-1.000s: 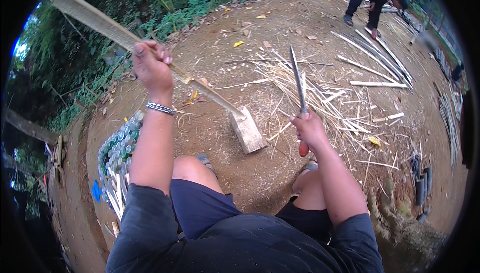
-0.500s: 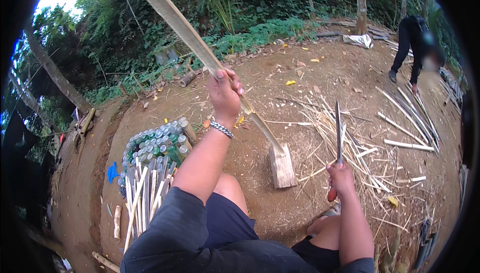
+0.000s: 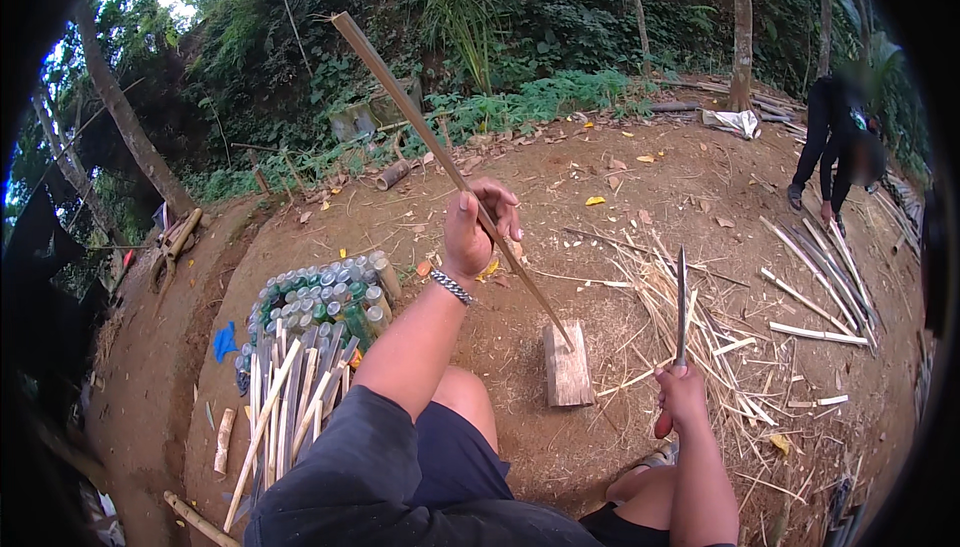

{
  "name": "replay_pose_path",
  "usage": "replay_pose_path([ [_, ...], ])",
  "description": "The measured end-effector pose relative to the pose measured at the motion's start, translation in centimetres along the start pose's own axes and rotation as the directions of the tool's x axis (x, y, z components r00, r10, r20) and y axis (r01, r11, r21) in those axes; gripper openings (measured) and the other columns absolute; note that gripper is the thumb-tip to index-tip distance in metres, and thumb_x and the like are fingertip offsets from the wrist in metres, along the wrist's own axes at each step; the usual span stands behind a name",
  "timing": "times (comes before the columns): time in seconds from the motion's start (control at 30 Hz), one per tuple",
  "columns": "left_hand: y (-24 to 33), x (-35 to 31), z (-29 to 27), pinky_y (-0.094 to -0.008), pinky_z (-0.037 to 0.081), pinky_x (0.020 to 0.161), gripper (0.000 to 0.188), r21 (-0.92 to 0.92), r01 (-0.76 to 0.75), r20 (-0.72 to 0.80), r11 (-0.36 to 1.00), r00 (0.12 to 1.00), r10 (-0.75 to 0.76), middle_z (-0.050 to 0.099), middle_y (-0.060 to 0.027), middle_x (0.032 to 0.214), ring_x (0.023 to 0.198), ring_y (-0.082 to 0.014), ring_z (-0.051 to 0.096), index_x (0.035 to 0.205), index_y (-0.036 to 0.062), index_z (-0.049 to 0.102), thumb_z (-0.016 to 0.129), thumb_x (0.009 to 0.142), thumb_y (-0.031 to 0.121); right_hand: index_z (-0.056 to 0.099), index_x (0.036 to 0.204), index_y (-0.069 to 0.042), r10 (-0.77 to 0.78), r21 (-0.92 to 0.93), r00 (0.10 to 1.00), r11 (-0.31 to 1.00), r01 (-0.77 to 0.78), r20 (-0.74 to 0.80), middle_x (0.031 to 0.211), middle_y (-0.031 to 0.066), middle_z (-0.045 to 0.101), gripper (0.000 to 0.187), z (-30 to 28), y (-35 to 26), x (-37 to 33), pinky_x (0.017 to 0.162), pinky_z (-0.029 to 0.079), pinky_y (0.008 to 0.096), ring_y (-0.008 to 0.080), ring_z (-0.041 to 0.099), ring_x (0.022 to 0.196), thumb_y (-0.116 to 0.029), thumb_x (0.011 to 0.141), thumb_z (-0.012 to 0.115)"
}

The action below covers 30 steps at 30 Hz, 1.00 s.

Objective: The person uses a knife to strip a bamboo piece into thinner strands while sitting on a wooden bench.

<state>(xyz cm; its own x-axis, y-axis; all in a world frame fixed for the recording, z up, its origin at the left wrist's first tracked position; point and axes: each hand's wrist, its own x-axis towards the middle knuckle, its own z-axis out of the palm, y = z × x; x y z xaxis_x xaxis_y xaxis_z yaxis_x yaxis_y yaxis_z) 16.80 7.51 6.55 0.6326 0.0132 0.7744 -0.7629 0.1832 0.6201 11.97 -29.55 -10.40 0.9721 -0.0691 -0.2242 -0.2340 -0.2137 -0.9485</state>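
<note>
My left hand (image 3: 480, 230) holds a long bamboo strip (image 3: 405, 107) near its middle, the fingers curled loosely around it. Slanting down to the right, the strip has its lower end at the top of a squared wooden block (image 3: 569, 377), which stands on the ground in front of my legs. A narrow edge of the strip faces me. On the right, my right hand (image 3: 681, 394) is closed around the reddish handle of a long knife (image 3: 681, 307). Its blade points up and away from me, apart from the strip and the block.
Thin shavings and split pieces (image 3: 665, 297) lie beyond the knife. Cut strips (image 3: 290, 387) lean by clear and green bottles (image 3: 330, 297) at my left. At far right, a person in dark clothes (image 3: 825, 137) bends over long strips (image 3: 825, 267). Trees and bushes line the back.
The strip has turned from its broad face to its narrow edge, and my left fingers have loosened around it. My right hand still holds the knife upright. The whole view has shifted slightly.
</note>
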Motion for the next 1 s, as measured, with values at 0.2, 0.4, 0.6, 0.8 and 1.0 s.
replay_pose_path([
  [0.2, 0.2, -0.6, 0.1, -0.0209, 0.029, 0.048, 0.087, -0.218, 0.157, 0.109, 0.963, 0.985, -0.136, 0.035, 0.004, 0.06, 0.046, -0.0048, 0.035, 0.103, 0.002, 0.055, 0.039, 0.077, 0.084, 0.054, 0.088, -0.003, -0.015, -0.015, 1.0, 1.0, 0.015, 0.001, 0.067, 0.0047, 0.056, 0.019, 0.3, -0.2, -0.3, 0.047, 0.044, 0.0284, 0.0133, 0.054, 0.052, -0.013, 0.082, 0.069],
  [0.4, 0.2, -0.6, 0.6, -0.021, 0.028, 0.049, 0.091, -0.251, 0.177, 0.157, 0.952, 0.978, -0.141, 0.034, 0.0049, 0.062, 0.046, -0.0042, 0.034, 0.106, 0.0026, 0.051, 0.038, 0.075, 0.087, 0.054, 0.089, -0.002, -0.008, -0.062, 1.0, 0.998, 0.008, -0.003, 0.066, 0.0059, 0.057, 0.02, 0.4, -1.0, -0.5, 0.047, 0.045, 0.0297, 0.0141, 0.055, 0.051, -0.014, 0.082, 0.069],
  [0.6, 0.2, -1.0, 0.6, -0.0219, 0.027, 0.048, 0.091, -0.244, 0.159, 0.121, 0.957, 0.984, -0.132, 0.033, 0.0053, 0.06, 0.044, -0.0046, 0.032, 0.105, 0.0026, 0.052, 0.041, 0.073, 0.087, 0.055, 0.091, -0.002, 0.014, -0.102, 0.999, 0.995, -0.011, 0.029, 0.066, 0.0055, 0.057, 0.022, 0.6, -1.6, -0.5, 0.048, 0.046, 0.0297, 0.0144, 0.055, 0.052, -0.015, 0.082, 0.07],
  [0.8, 0.5, -1.2, 1.0, -0.022, 0.027, 0.047, 0.091, -0.247, 0.146, 0.078, 0.958, 0.988, -0.131, 0.033, 0.0056, 0.059, 0.044, -0.005, 0.031, 0.104, 0.0028, 0.054, 0.042, 0.072, 0.087, 0.054, 0.096, 0.0, 0.041, -0.142, 0.999, 0.989, -0.035, 0.035, 0.072, 0.0066, 0.059, 0.026, 0.4, -0.9, 0.0, 0.052, 0.048, 0.0312, 0.0149, 0.057, 0.057, -0.017, 0.083, 0.07],
  [1.0, 0.3, -1.1, 0.7, -0.0225, 0.028, 0.047, 0.09, -0.241, 0.126, 0.075, 0.962, 0.991, -0.111, 0.034, 0.0043, 0.059, 0.045, -0.0064, 0.033, 0.104, 0.003, 0.054, 0.042, 0.073, 0.086, 0.056, 0.102, 0.001, 0.032, -0.143, 0.999, 0.989, -0.027, 0.028, 0.074, 0.0082, 0.06, 0.031, 0.4, -1.0, -0.2, 0.053, 0.048, 0.0318, 0.0156, 0.058, 0.059, -0.018, 0.083, 0.07],
])
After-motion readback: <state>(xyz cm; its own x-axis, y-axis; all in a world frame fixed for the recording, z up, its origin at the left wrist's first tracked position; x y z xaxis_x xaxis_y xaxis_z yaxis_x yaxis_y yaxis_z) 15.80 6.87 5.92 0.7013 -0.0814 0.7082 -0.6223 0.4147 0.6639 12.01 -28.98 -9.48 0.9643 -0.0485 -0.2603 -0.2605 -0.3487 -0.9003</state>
